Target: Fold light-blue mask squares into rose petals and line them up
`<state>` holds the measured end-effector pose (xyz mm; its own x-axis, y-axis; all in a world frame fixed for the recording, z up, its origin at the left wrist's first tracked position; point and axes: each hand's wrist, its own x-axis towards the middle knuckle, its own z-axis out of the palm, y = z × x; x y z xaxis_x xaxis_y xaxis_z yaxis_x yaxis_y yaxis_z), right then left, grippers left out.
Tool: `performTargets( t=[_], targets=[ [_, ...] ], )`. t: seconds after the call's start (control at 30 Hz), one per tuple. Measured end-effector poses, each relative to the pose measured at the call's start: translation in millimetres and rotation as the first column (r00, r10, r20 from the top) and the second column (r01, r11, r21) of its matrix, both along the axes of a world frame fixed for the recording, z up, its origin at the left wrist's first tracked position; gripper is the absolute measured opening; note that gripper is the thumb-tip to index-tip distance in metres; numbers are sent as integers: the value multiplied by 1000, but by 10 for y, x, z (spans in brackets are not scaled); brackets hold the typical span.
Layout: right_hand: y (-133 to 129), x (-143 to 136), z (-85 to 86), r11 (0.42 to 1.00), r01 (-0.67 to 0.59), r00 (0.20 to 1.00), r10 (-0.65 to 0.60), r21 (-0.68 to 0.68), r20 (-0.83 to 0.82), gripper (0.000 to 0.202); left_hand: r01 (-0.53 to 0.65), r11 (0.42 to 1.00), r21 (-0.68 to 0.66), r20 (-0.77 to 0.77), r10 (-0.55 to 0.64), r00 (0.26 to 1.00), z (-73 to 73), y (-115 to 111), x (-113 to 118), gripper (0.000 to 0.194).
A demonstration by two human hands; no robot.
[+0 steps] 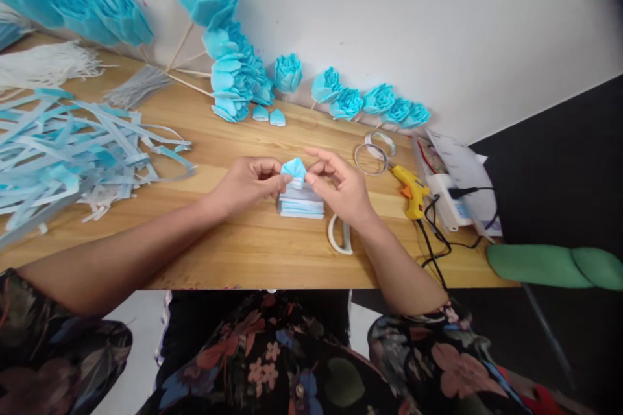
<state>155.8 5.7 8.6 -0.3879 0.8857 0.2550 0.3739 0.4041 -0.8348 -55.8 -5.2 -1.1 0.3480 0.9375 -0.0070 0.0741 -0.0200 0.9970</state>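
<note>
A small folded blue piece [294, 169] is held between both hands above a stack of pale blue and white sheets [302, 203]. My left hand [256, 178] pinches its left side between thumb and fingers. On its right side, the thumb and fingers of my right hand [337, 183] close on the edge. Two similar folded blue pieces [277, 117] lie farther back on the wooden table. The white handle of a tool [340, 237] shows beside my right wrist; the rest of the tool is hidden.
Blue flowers on sticks [231, 78] line the wall. Cut strips [82, 149] and white strands [46, 65] cover the left side. To the right are tape rolls [372, 154], a yellow glue gun [413, 191], a power strip [448, 202] with cables, and a green object [540, 266].
</note>
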Motion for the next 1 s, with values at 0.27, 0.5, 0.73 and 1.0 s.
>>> performTargets(
  t=[0.27, 0.5, 0.73, 1.0],
  targets=[
    [66, 556, 261, 956, 286, 952, -291, 60, 94, 25, -110, 994, -25, -25, 109, 994, 6, -5, -8, 33],
    [-148, 764, -1, 934, 343, 858, -353, 95, 372, 16, -105, 994, -20, -29, 104, 994, 3, -17, 8, 31],
    [-111, 660, -134, 921, 375, 838, -387, 108, 386, 12, -89, 996, -19, -15, 88, 996, 9, -18, 5, 33],
    [-40, 675, -272, 878, 472, 872, -451, -84, 192, 12, -68, 997, -31, 29, 69, 997, -18, -12, 8, 35]
  ],
)
